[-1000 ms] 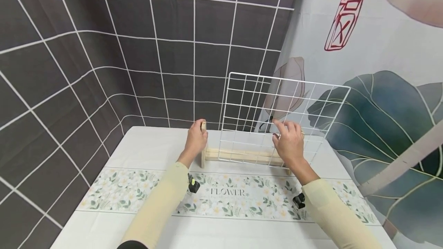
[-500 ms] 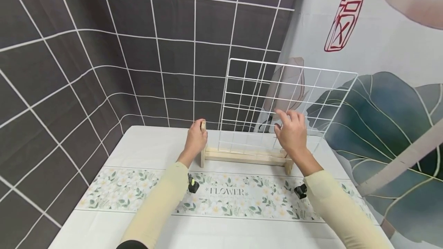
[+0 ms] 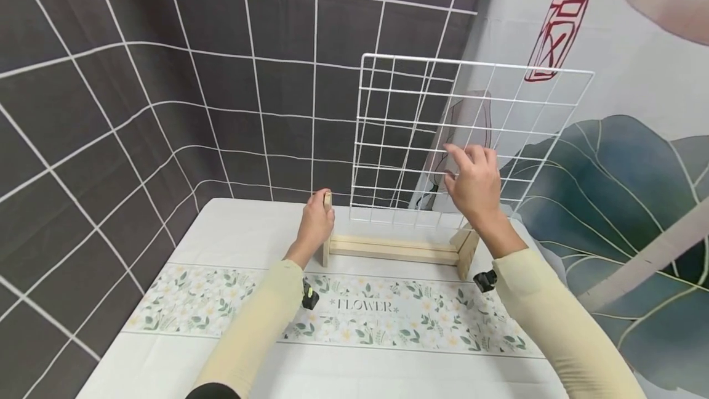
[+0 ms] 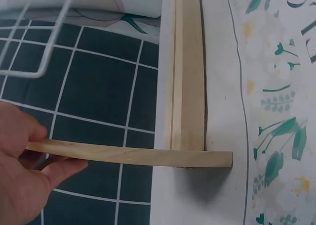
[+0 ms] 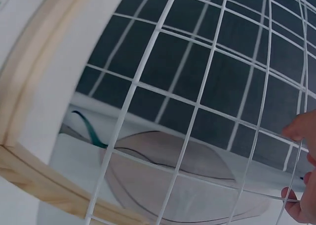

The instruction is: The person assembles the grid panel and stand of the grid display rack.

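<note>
A pale wooden stand (image 3: pixel 393 252) with a grooved crossbar sits on the table. My left hand (image 3: pixel 314 225) grips the top of its left end piece (image 4: pixel 128 155), thumb on one side and fingers on the other in the left wrist view. The stand's right end piece (image 3: pixel 468 253) shows below my right forearm. My right hand (image 3: pixel 477 182) pinches the wires of a white wire grid panel (image 3: pixel 415 122) on its right half. The panel hangs upright above and behind the stand, its lower edge higher than the crossbar. In the right wrist view only the fingertips (image 5: pixel 295 128) show.
A white tablecloth (image 3: pixel 232 365) with a floral band reading "FLOWER" covers the table. Dark curtain with white grid lines (image 3: pixel 277 91) hangs behind and to the left. At the right hangs a light curtain (image 3: pixel 653 97) printed with large leaves.
My right hand has raised the grid panel from in front of the crossbar to well above it. The left hand keeps its grip on the stand's end piece.
</note>
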### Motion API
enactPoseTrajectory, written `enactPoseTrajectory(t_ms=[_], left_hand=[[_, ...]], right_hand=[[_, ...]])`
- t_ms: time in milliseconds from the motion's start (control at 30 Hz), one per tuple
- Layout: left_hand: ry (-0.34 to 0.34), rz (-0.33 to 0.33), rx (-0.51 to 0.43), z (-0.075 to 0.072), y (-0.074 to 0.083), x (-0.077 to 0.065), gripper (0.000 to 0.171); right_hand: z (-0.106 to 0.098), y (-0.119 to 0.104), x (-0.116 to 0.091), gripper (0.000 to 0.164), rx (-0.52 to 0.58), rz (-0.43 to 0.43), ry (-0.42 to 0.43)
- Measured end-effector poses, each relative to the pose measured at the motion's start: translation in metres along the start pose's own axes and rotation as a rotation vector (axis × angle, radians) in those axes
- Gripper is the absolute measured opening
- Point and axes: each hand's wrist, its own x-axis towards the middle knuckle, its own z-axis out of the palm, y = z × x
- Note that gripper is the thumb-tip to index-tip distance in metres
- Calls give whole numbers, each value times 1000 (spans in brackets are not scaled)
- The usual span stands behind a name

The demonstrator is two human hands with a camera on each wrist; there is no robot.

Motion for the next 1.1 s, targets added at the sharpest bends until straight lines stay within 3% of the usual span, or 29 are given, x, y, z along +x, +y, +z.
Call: enactPoseTrajectory(t_ms=[567, 1100], left_hand=[[11, 28, 28, 4, -3, 1, 52], [-16, 38, 43, -1, -5, 1, 52]], right_hand=[[-12, -19, 48, 50, 25, 25, 29], [8, -38, 53, 51, 46, 42, 34]])
